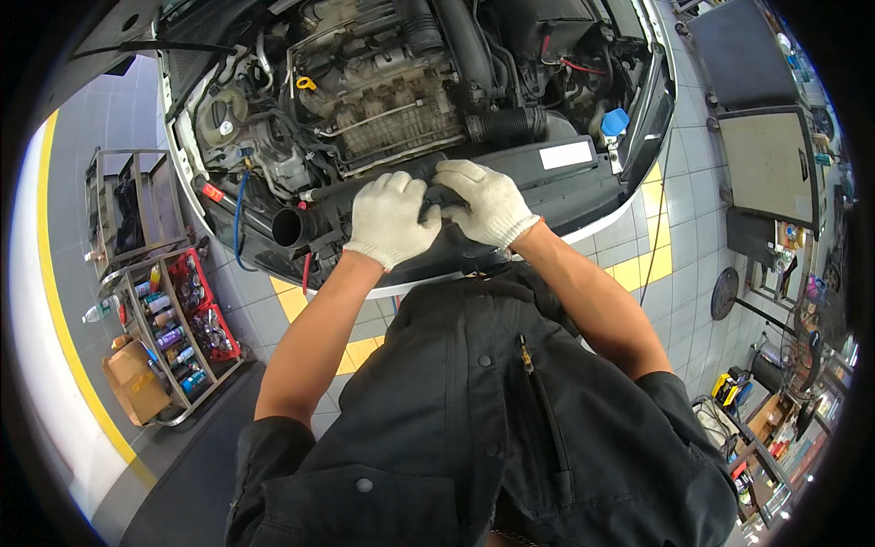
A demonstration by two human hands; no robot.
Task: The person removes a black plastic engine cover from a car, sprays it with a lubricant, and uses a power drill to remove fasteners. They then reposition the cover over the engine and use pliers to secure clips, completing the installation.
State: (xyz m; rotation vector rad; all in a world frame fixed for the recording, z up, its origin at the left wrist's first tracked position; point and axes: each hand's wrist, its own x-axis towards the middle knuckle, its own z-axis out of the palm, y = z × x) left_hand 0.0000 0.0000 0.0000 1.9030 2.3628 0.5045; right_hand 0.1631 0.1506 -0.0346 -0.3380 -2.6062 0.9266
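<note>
Up at the front end of a white car, someone in a black short-sleeved work jacket is leaning in with both arms reaching over the bay. Biggest lump in there is the dusty grey-brown engine, sitting just beyond the hands. Off to the left on the floor there's a grey metal trolley with rows of bottles and red plastic trays.

Long black plastic front panel runs across the bay's front edge, right under both hands. Left hand, in a cream knit glove, is back-up with its fingers bent over that panel; right hand, same kind of glove, is just beside it, thumbs close together. Fingers are curled pretty narrow on both, but can't tell if they're actually pinching anything, since the gloves hide it.

Smaller stuff: black ribbed hose beyond the right hand, round black duct opening left of the left hand, white rectangular label on the panel, bright blue cap at far right, and a little yellow loop handle by the engine.
</note>
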